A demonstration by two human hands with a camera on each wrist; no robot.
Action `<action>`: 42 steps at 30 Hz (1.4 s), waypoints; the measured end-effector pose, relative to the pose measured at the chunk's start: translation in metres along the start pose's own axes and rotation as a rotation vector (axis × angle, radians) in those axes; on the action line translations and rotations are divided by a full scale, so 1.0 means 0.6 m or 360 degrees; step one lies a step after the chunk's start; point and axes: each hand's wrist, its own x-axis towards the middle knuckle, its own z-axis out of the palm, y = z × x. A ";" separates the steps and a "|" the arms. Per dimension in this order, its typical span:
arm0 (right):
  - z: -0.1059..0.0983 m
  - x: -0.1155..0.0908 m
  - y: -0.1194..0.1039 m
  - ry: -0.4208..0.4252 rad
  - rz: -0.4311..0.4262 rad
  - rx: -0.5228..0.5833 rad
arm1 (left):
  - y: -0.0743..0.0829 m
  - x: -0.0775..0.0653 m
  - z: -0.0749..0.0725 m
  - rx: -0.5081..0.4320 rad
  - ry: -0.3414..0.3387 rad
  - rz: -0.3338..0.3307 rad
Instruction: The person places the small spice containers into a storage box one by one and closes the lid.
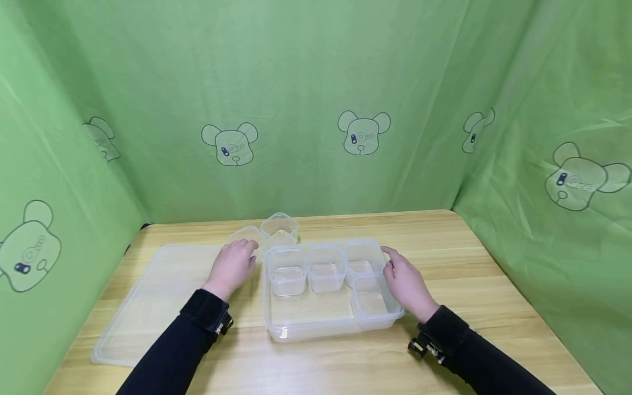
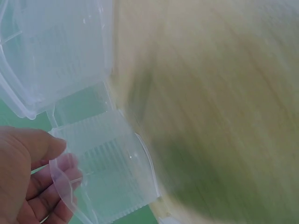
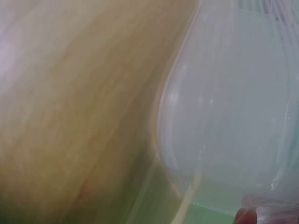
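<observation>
Head view: from far away I see a big clear box point(image 1: 316, 332) on the wooden table point(image 1: 469, 263), longer from left to right than from near to far. Four small boxes point(image 1: 289, 288) sit inside: three in a row on the far side, one in the near right corner. The left hand point(image 1: 233, 269) is at a loose small box point(image 1: 242, 235), just past the big box's far left corner. What matters most to me: the big box lies to the right of that loose box and a bit nearer, and the left hand is the closer hand. Another loose box point(image 1: 280, 227) stands beside it, on the far right. A flat clear lid point(image 1: 153, 307) lies on the left. The right hand point(image 1: 408, 285) rests at the big box's right edge, pointing finger stretched out.

Left wrist view: I see the thumb and fingers pinching the rim of the loose small box, with some fingers showing through its wall. A clear piece point(image 2: 65, 51) at the top is cut off, so I can't tell which box it is.

Right wrist view: only a fingertip shows, and the rest is blurry. I can't tell whether that hand grips the edge.
</observation>
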 end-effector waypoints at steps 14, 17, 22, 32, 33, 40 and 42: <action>0.005 -0.005 0.003 -0.0012 0.0028 0.0016 | 0.002 -0.009 -0.007 0.0006 0.0024 0.0049; 0.004 -0.006 0.002 -0.0011 0.0033 0.0014 | 0.003 -0.012 -0.015 -0.0039 0.0043 0.0044; 0.003 -0.006 0.000 -0.0006 0.0032 0.0017 | 0.004 -0.017 -0.025 -0.0091 0.0073 0.0046; 0.005 -0.003 0.005 -0.0013 0.0035 0.0019 | 0.005 -0.025 -0.046 -0.0123 0.0084 0.0015; 0.005 -0.003 0.005 -0.0016 0.0032 0.0019 | 0.005 -0.026 -0.050 -0.0119 0.0092 0.0014; 0.004 0.000 0.005 -0.0008 0.0028 0.0023 | 0.015 -0.033 -0.079 -0.0077 0.0176 0.0054; 0.003 0.000 0.004 0.0000 0.0021 0.0023 | 0.020 -0.035 -0.087 -0.0063 0.0202 0.0075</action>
